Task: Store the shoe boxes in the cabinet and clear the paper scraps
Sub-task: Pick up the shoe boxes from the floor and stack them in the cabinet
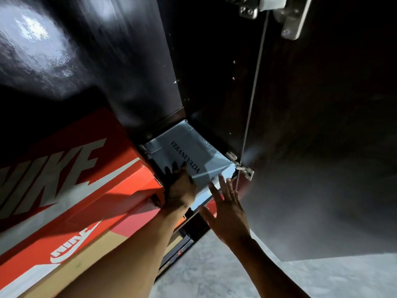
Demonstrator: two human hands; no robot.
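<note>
A pale blue shoe box (189, 155) printed "VERANEVADA" lies inside the dark cabinet (214, 72), its near end sticking out past the shelf edge. My left hand (180, 188) rests flat on the box's near left corner, fingers spread on the lid. My right hand (227, 209) hovers open at the box's near right corner, fingers apart, just off the cardboard. Orange Nike shoe boxes (71, 190) are stacked to the left of the blue box. No paper scraps are in view.
The open cabinet door (322, 147) hangs at the right on metal hinges (245, 168). A glossy dark cabinet panel (64, 50) fills the upper left. Grey floor (214, 265) shows below my arms.
</note>
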